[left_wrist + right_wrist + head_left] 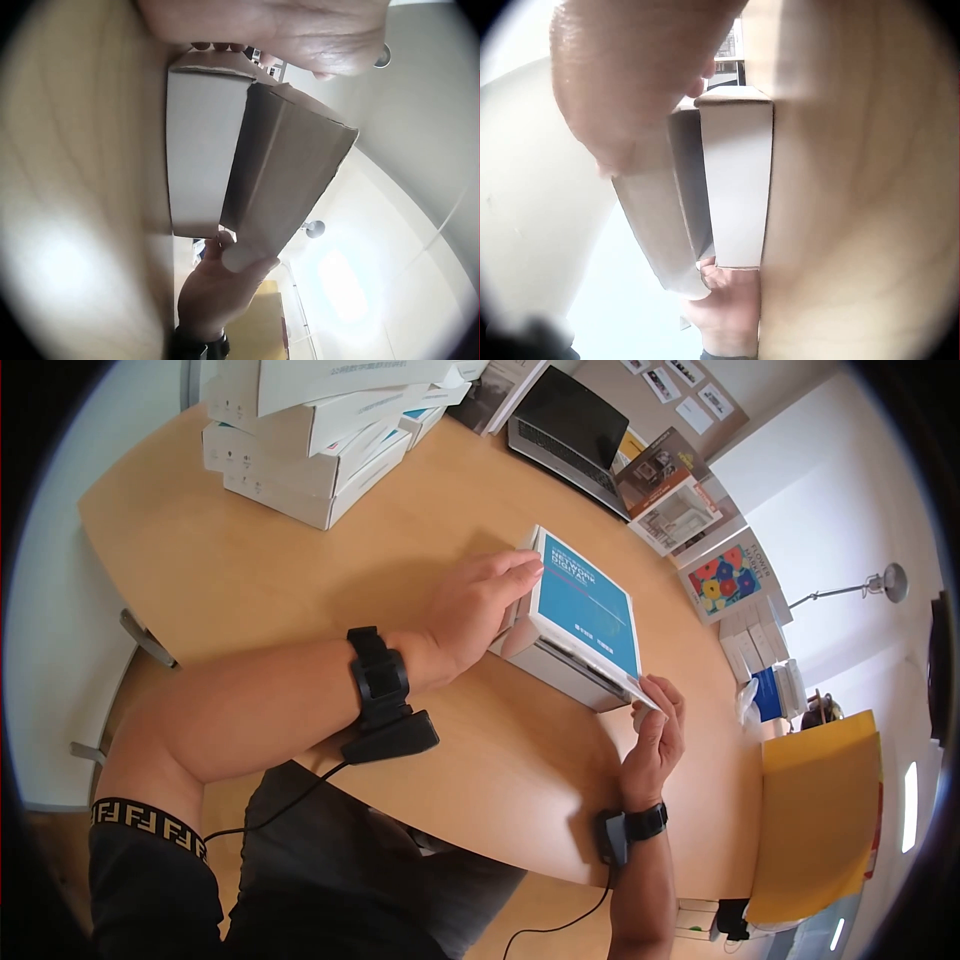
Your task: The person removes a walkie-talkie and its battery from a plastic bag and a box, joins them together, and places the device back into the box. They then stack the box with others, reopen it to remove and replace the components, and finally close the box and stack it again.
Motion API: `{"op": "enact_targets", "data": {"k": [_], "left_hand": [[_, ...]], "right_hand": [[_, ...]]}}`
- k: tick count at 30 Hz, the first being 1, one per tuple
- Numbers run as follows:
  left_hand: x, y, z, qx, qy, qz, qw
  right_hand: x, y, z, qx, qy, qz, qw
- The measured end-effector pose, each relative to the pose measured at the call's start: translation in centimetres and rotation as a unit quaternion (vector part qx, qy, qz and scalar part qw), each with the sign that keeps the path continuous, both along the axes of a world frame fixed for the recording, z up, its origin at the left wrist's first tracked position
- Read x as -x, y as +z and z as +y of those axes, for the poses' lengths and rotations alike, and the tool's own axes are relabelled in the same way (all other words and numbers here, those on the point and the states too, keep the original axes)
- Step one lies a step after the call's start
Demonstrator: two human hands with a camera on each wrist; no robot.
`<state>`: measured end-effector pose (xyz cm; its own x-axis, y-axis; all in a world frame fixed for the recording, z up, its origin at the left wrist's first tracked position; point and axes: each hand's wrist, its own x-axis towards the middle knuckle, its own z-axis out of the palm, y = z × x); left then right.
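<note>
A white cardboard box with a blue printed top [585, 605] sits on the wooden table. Its lid [292, 161] is raised a little along the near side, with a dark gap between the front flap and the white front wall [202, 146]. My left hand [480, 605] holds the box's left end, fingertips at the lid's edge. At the other end, my right hand [655, 745] pinches the corner of the lid's flap, thumb on the near face and fingers behind. The inside of the box is hidden in shadow.
White boxes [300, 460] stand stacked at the back left. Behind the blue-topped box are an open laptop [570, 430], upright books [730, 575] and a desk lamp [885, 582]. A yellow folder [815, 820] is at the table's right edge. Cables hang from both wrist cameras.
</note>
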<state>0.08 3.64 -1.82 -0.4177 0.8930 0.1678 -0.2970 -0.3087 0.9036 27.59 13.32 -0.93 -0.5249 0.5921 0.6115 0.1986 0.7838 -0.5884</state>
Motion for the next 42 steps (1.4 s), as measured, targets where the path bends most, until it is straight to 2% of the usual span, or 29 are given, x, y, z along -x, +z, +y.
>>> {"op": "enact_targets", "data": {"k": [2,5,11,15,17,21,25,28,31,33,35,37,39,42], "left_hand": [[-0.3,0.1,-0.2,0.004,-0.002,-0.025,1.0],[-0.1,0.1,-0.4,-0.007,-0.023,-0.048,0.999],[0.1,0.3,-0.3,0.006,-0.044,-0.068,0.997],[-0.1,0.4,-0.1,0.024,-0.055,-0.068,0.996],[0.0,0.4,-0.1,0.02,-0.063,-0.063,0.996],[0.0,0.4,0.1,0.008,-0.049,-0.044,0.998],[0.0,0.4,-0.2,-0.003,-0.053,-0.036,0.998],[0.2,0.4,-0.2,-0.007,-0.056,-0.047,0.997],[0.1,0.2,0.0,-0.002,-0.018,-0.023,1.0],[-0.2,0.0,0.1,0.012,0.024,-0.017,1.0],[-0.5,0.1,0.2,0.023,0.055,-0.02,0.998],[-0.7,-0.1,0.5,0.032,0.085,-0.022,0.996],[-0.7,-0.7,0.8,0.007,0.107,0.103,0.989],[-0.5,-0.8,0.5,0.049,0.092,0.162,0.981]], "right_hand": [[0.6,0.4,-0.8,0.028,-0.028,0.057,0.998],[1.2,1.4,-0.6,0.037,-0.017,0.093,0.995],[2.2,2.4,0.2,0.002,-0.02,0.141,0.99],[1.5,2.0,0.9,-0.041,-0.012,0.132,0.99],[0.7,2.1,1.0,-0.068,0.013,0.066,0.995],[0.0,1.8,0.1,-0.04,0.031,0.028,0.998],[0.3,1.7,-0.4,-0.02,0.015,0.028,0.999],[1.3,2.2,-0.4,-0.008,-0.02,0.081,0.996],[2.3,4.2,-0.2,0.027,-0.062,0.087,0.994],[3.3,5.4,0.8,0.036,-0.05,0.168,0.984],[4.1,6.5,2.2,0.038,-0.046,0.179,0.982],[5.9,7.6,2.9,-0.019,0.007,0.259,0.966],[6.9,8.4,3.3,-0.013,0.028,0.266,0.963],[7.8,8.4,4.9,-0.024,0.057,0.264,0.963]]}}
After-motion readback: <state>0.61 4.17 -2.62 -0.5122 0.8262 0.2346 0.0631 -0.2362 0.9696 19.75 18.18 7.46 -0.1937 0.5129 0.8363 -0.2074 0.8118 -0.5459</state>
